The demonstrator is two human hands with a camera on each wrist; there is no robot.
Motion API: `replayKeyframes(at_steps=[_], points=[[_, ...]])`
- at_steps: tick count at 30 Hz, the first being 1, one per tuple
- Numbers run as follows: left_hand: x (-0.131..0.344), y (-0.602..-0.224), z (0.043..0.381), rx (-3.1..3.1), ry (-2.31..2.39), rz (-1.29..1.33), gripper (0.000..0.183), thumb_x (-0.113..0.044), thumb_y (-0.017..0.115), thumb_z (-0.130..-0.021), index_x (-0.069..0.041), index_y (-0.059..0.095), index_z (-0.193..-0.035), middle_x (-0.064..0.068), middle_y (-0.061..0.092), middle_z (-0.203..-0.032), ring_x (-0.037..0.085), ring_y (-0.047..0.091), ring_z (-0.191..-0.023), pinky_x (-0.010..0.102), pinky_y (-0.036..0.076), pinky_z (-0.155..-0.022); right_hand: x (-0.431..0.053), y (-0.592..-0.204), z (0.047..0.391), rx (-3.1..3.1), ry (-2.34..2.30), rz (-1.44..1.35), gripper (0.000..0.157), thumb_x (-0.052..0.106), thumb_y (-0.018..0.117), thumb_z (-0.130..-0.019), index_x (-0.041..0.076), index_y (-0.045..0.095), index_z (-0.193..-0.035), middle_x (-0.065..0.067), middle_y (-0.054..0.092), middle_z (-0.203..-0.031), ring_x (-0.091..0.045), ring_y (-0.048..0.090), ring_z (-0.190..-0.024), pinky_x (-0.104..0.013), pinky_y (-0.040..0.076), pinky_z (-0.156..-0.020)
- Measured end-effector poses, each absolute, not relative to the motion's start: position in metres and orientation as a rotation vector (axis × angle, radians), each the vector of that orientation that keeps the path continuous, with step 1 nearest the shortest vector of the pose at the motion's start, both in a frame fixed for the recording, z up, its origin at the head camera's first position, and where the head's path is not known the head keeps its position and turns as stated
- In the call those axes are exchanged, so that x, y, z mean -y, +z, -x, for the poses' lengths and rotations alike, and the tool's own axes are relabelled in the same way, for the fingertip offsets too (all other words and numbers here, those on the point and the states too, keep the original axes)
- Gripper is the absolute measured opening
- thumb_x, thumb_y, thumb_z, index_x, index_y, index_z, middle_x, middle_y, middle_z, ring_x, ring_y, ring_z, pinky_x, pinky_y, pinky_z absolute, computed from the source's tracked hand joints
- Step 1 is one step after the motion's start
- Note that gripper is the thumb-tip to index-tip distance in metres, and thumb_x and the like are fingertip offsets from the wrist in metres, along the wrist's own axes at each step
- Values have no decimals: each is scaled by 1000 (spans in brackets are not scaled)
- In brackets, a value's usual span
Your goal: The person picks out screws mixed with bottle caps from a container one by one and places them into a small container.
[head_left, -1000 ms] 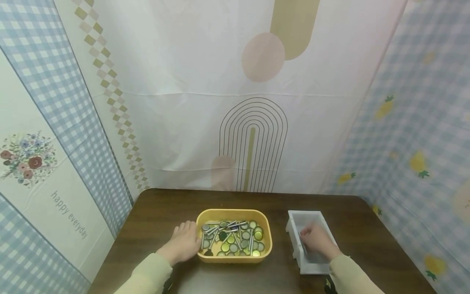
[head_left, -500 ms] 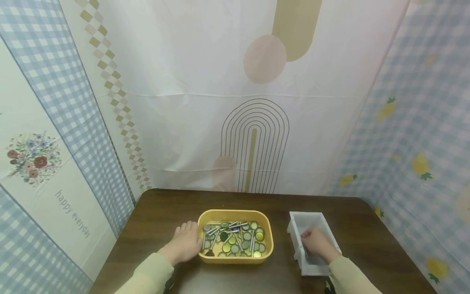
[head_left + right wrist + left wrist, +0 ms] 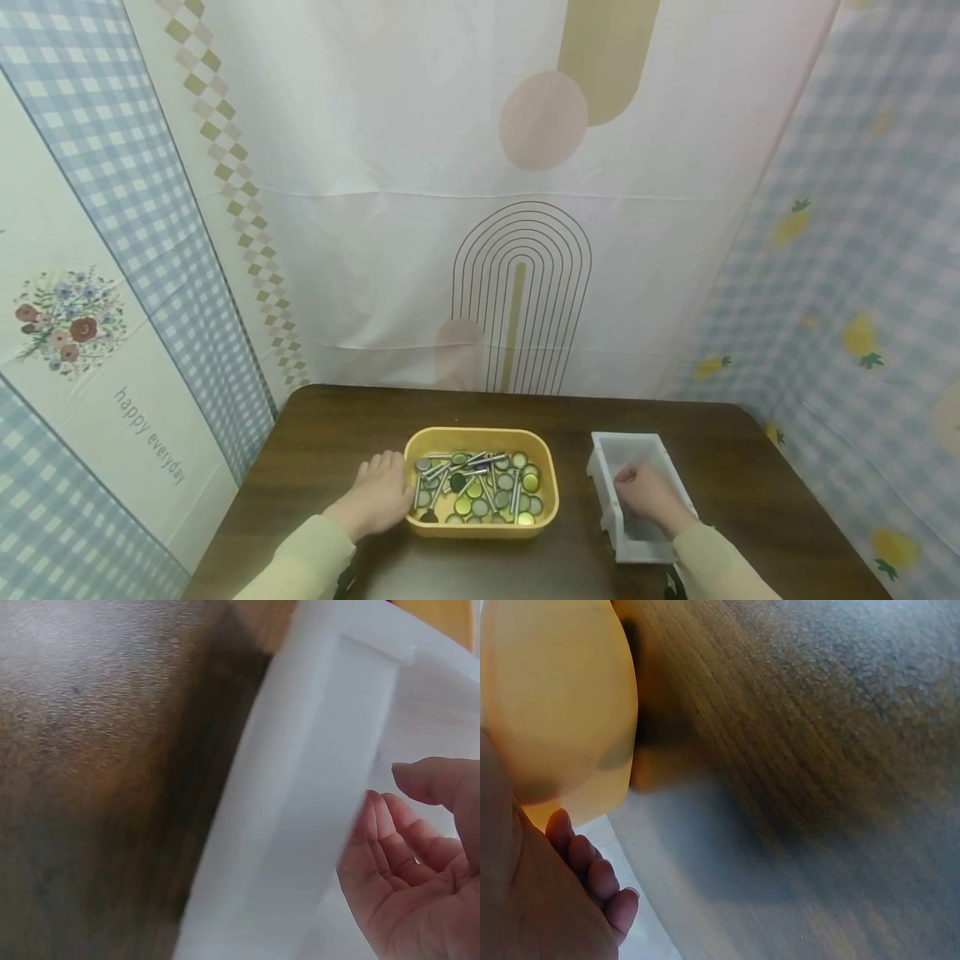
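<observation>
In the head view, my left hand (image 3: 382, 493) lies palm down against the left side of a yellow plastic bin (image 3: 480, 531). The left wrist view shows its fingers loosely bent beside the bin's wall; its thumb is hidden there. The bin holds several round gold and silver caps (image 3: 462, 505) and slim silver metal rods (image 3: 516, 493), with a few dark pieces among them. My right hand (image 3: 651, 493) is inside a white plastic bin (image 3: 643, 550). Its fingers are bent, the thumb stands apart from them, and nothing shows between in the right wrist view (image 3: 420, 855).
Both bins stand on a dark wooden table (image 3: 337, 417), the white one to the right of the yellow one. Printed cloth (image 3: 360, 250) hangs behind the table's far edge, and checked cloth (image 3: 825, 317) flanks it on the right.
The head view has shifted slightly. Both hands keep their places at the two bins, and the contents of the yellow bin look the same.
</observation>
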State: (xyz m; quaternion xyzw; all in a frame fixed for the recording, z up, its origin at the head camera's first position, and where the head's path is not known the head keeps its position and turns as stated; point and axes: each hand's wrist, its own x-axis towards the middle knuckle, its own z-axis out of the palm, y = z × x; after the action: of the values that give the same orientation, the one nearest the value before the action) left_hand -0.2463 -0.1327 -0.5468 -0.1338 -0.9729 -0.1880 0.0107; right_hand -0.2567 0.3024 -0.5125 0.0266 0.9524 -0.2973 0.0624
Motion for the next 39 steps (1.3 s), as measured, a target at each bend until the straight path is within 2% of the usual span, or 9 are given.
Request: replayKeyframes(at_steps=[5, 10, 20, 26, 32, 35, 39], points=[[133, -548, 246, 3022, -577, 419, 28, -26, 55, -86, -2, 49, -99, 4, 38, -84, 23, 37, -81, 43, 32, -75, -302, -496, 259, -2821, -1017, -145, 20, 12, 61, -89, -6, 63, -97, -11, 63, -84, -20, 63, -68, -36, 52, -60], [133, -546, 246, 3025, -577, 408, 29, -26, 56, -86, -1, 49, -100, 4, 39, -85, 23, 37, -81, 44, 32, -75, -297, -472, 261, -2766, -1108, -206, 25, 16, 61, -91, -6, 62, -101, -16, 64, -90, -22, 64, -75, -37, 54, -62], [132, -546, 245, 3032, -568, 408, 29, -26, 55, -87, -1, 49, -100, 4, 39, -85, 23, 37, -81, 44, 32, -76, -250, -447, 257, -2718, -1262, -167, 32, 21, 66, -90, -6, 59, -105, -16, 63, -98, -30, 65, -82, -37, 56, -64], [131, -543, 244, 3037, -560, 407, 27, -24, 54, -87, -1, 49, -101, 4, 39, -85, 23, 37, -81, 42, 32, -76, -212, -449, 254, -2778, -1222, -139, 25, 24, 71, -87, -1, 66, -92, -10, 64, -80, -23, 65, -66, -35, 53, -59], [132, -542, 243, 3057, -593, 406, 28, -24, 52, -88, -1, 49, -103, 4, 39, -86, 22, 36, -81, 42, 32, -76, -179, -461, 250, -2759, -1151, -31, 20, 20, 74, -83, 2, 70, -79, -8, 65, -70, -18, 61, -61, -31, 50, -55], [132, -543, 243, 3052, -604, 404, 28, -24, 52, -88, -1, 49, -103, 4, 39, -86, 22, 37, -82, 43, 32, -76, -167, -471, 248, -2768, -1115, 34, 17, 16, 74, -82, 4, 68, -72, -6, 63, -66, -14, 56, -57, -29, 47, -52], [132, -544, 243, 3032, -614, 406, 28, -24, 54, -87, -1, 49, -101, 4, 39, -86, 23, 37, -82, 44, 32, -76, -154, -484, 245, -2795, -1076, 134, 29, 11, 73, -80, 9, 55, -57, 3, 50, -51, -9, 44, -46, -26, 39, -44]])
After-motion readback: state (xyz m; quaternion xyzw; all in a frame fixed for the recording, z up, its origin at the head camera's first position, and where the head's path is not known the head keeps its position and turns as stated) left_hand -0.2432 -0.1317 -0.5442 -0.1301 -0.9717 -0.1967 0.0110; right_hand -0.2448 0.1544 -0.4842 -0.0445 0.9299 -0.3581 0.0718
